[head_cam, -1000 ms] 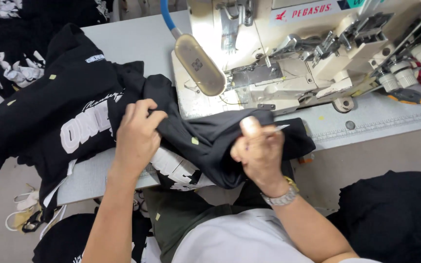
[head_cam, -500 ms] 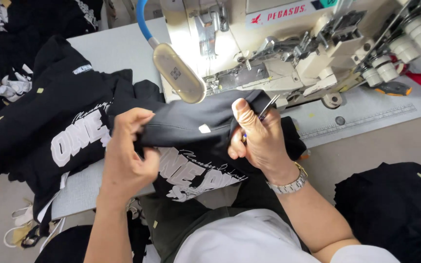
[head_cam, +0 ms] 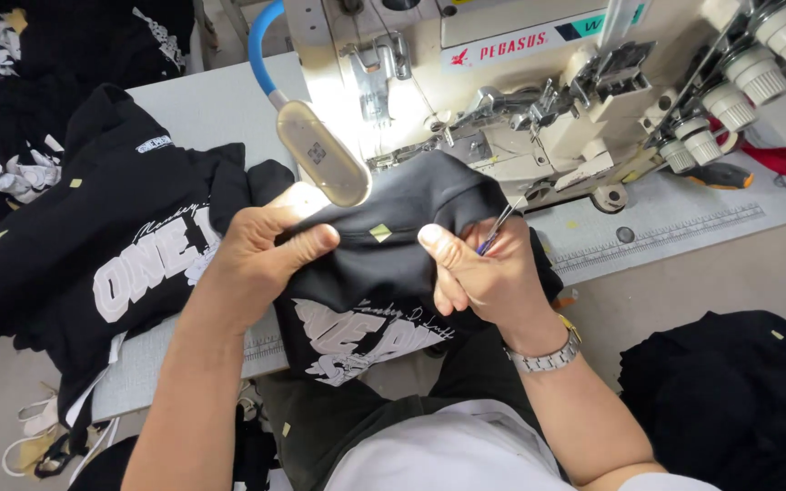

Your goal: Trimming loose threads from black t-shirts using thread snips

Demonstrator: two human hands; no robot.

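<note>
Here the left hand [head_cam: 261, 250] pinches the black printed garment [head_cam: 384, 273] taut before the sewing machine [head_cam: 520, 100] on the table [head_cam: 211, 109], its grip closed on cloth, so the right hand [head_cam: 484, 273], gripping small thread snips [head_cam: 495, 229], can reach the edge.
</note>
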